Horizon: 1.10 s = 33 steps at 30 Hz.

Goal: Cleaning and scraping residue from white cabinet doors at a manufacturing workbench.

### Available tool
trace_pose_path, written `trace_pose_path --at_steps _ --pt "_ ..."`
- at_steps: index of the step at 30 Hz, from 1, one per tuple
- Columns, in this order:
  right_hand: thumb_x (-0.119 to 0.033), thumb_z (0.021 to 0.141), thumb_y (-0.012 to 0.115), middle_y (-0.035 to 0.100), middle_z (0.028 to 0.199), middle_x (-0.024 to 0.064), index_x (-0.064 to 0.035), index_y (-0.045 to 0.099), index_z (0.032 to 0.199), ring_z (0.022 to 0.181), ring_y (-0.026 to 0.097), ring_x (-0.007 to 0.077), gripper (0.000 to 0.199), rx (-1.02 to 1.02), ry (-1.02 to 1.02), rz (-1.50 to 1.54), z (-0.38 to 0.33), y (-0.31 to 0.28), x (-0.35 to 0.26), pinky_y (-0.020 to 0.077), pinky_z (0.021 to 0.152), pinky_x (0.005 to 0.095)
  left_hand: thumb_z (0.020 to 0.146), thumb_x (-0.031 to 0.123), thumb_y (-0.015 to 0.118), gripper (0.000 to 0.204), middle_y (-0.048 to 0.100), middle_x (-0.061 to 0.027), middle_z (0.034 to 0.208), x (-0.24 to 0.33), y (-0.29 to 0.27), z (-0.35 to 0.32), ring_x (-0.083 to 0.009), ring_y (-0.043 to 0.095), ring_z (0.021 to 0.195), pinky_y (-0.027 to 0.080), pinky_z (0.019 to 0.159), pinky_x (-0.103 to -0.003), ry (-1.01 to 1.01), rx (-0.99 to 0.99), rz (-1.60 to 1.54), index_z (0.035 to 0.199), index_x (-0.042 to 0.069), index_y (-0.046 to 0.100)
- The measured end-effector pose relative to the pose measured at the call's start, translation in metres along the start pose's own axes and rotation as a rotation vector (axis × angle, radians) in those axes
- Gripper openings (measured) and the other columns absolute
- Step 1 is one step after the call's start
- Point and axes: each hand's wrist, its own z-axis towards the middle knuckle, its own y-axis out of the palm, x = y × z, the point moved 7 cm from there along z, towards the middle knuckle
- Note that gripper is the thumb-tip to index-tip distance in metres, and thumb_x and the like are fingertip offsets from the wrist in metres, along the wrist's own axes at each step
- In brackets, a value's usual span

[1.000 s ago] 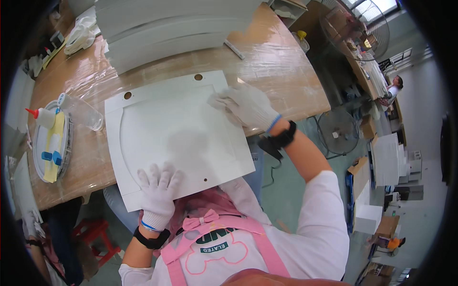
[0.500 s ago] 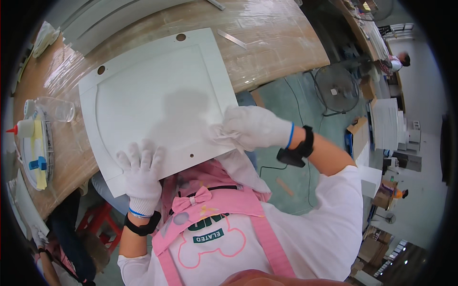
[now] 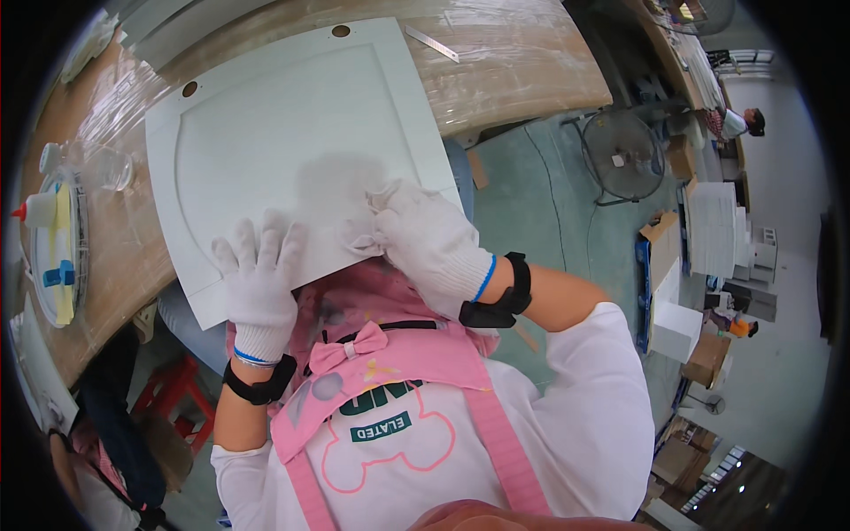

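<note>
A white cabinet door [image 3: 274, 133] with an arched recessed panel lies on the table, its near edge reaching over my lap. Two round brown holes show near its far edge. My left hand [image 3: 258, 288], in a white knit glove, rests on the near left corner with the fingers spread. In my gloved right hand [image 3: 429, 243] is a bunched white cloth [image 3: 361, 237], held down against the near right part of the door. The fingertips of that hand are partly hidden by the cloth. A shadow falls across the door's middle.
A film-covered table [image 3: 505, 62] carries a metal ruler [image 3: 432, 43], a clear plastic cup [image 3: 108, 168], and a round tray [image 3: 78, 265] with a red-tipped bottle [image 3: 35, 211]. A floor fan [image 3: 620, 159] stands at right; a red stool [image 3: 173, 398] is lower left. Other people work nearby.
My right hand has slid left with the cloth, from the door's right edge onto its near part, covering a small hole there. My left hand stays on the corner. The whole view has shifted.
</note>
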Motion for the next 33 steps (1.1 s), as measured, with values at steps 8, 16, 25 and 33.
trace_pose_path --at_steps 8,16,25,33 --pt "-0.016 0.082 0.065 0.06 0.099 0.0156 -0.0065 0.067 0.091 0.095 0.062 0.0351 0.013 -0.282 0.243 -0.113 -0.008 -0.013 0.016 0.0531 0.079 0.045 0.079 0.007 0.057 0.065 0.051 -0.0117 0.145 0.001 0.0 -0.001 -0.0424 0.046 0.132 0.028 0.109 -0.068 -0.018 0.015 -0.008 0.143 0.019 0.053" --pt "-0.019 0.084 0.064 0.063 0.113 0.018 -0.0057 0.066 0.092 0.093 0.064 0.0364 0.016 -0.244 0.332 -0.279 -0.02 -0.012 0.044 0.0524 0.082 0.044 0.083 0.011 0.056 0.063 0.049 -0.0101 0.148 -0.001 0.002 -0.003 -0.0421 0.044 0.134 0.025 0.11 -0.07 -0.029 -0.025 0.03 0.145 0.02 0.05" --pt "-0.027 0.082 0.068 0.067 0.103 0.017 -0.0079 0.067 0.111 0.097 0.065 0.0357 0.035 -0.271 0.24 -0.086 0.03 -0.001 0.032 0.0533 0.084 0.0422 0.088 0.017 0.053 0.057 0.049 -0.0104 0.149 -0.004 0.009 -0.007 -0.042 0.045 0.135 0.025 0.112 -0.07 -0.021 0.017 0.027 0.144 0.018 0.049" --pt "-0.015 0.087 0.057 0.067 0.092 0.0125 -0.0066 0.065 0.105 0.087 0.064 0.0324 0.021 0.343 -0.218 0.084 0.048 -0.039 -0.02 0.0522 0.077 0.0412 0.08 0.004 0.054 0.06 0.049 -0.0206 0.146 -0.006 0.017 -0.01 -0.0424 0.047 0.132 0.026 0.114 -0.064 -0.036 0.097 -0.08 0.14 0.005 0.052"
